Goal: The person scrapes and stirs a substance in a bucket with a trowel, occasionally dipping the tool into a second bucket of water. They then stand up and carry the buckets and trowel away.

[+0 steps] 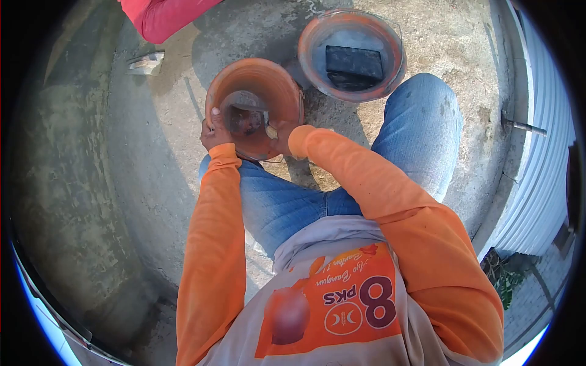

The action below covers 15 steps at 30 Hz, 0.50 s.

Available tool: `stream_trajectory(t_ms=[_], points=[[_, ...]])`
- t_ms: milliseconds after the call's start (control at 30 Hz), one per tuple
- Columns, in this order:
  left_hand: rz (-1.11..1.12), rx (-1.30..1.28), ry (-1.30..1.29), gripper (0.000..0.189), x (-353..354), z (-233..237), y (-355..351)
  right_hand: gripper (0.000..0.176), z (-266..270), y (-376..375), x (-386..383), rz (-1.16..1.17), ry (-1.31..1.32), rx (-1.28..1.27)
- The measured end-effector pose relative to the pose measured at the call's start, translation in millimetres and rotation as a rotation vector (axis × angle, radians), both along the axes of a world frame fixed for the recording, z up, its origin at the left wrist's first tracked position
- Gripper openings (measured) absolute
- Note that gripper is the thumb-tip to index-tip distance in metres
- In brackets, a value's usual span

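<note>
In the head view, we have the bucket point(283, 85) over the concrete floor point(455, 36), its mouth facing us and its lower rim against or just above our jeans point(421, 131); we cannot tell which. Our left hand point(215, 131) is clamped on the rim at the left, thumb on top. Our right hand point(282, 137) reaches in over the opposite side, fingers closed around a small pale piece point(271, 130) whose kind we cannot make out. The bottom of the bucket looks grey and smeared.

Just beside it, toward the floor's far edge, stands the other bucket point(311, 60), with a black block point(354, 63) inside. Our right knee comes up close to its near rim, between it and the kerb point(510, 165) along the floor's right edge. A short rod point(526, 127) juts out there, with corrugated sheeting point(546, 165) beyond and some leaves point(505, 283) lower down. A stained wall point(73, 158) runs along the left edge; near the far left corner lies a whitish scrap point(146, 63), and another person's pink sleeve point(165, 17) reaches in above it.

Our shirt point(360, 348) carries an orange print, upside down to us: "Ayo Bangun", "Banten", a big "8", "PKS", and a round emblem.
</note>
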<state>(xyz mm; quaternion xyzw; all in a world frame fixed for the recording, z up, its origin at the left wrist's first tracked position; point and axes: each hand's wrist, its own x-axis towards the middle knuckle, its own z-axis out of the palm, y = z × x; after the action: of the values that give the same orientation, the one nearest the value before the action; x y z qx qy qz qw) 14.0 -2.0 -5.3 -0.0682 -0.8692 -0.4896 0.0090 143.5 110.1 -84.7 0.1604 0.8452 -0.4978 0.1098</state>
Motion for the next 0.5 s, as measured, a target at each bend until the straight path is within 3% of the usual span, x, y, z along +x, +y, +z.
stream_trajectory(t_ms=[33, 67, 133, 233, 267, 333, 500], points=[[0.041, 0.029, -0.056, 0.044, -5, -5, -5, 0.054, 8, -3, 4, 0.094, 0.234, 0.281], [0.081, 0.059, -0.114, 0.045, -8, -12, -8, 0.054, 13, 5, 8, 0.098, 0.237, 0.296], [0.057, 0.064, -0.075, 0.045, -6, -13, -6, 0.057, 93, 44, 13, 0.165, -0.268, -0.4], [0.049, 0.088, -0.039, 0.045, -6, -9, 0, 0.06, 93, 55, 15, -0.031, -0.48, -0.58], [0.064, 0.112, -0.048, 0.045, -5, -8, 0, 0.06, 81, 51, 14, -0.025, -0.478, -0.572], [0.05, 0.136, -0.039, 0.044, -4, -10, -1, 0.058, 46, 39, 14, 0.054, -0.393, -0.005], [0.04, 0.109, -0.13, 0.047, -11, -8, -1, 0.062, 43, 34, 16, -0.031, -0.402, 0.048]])
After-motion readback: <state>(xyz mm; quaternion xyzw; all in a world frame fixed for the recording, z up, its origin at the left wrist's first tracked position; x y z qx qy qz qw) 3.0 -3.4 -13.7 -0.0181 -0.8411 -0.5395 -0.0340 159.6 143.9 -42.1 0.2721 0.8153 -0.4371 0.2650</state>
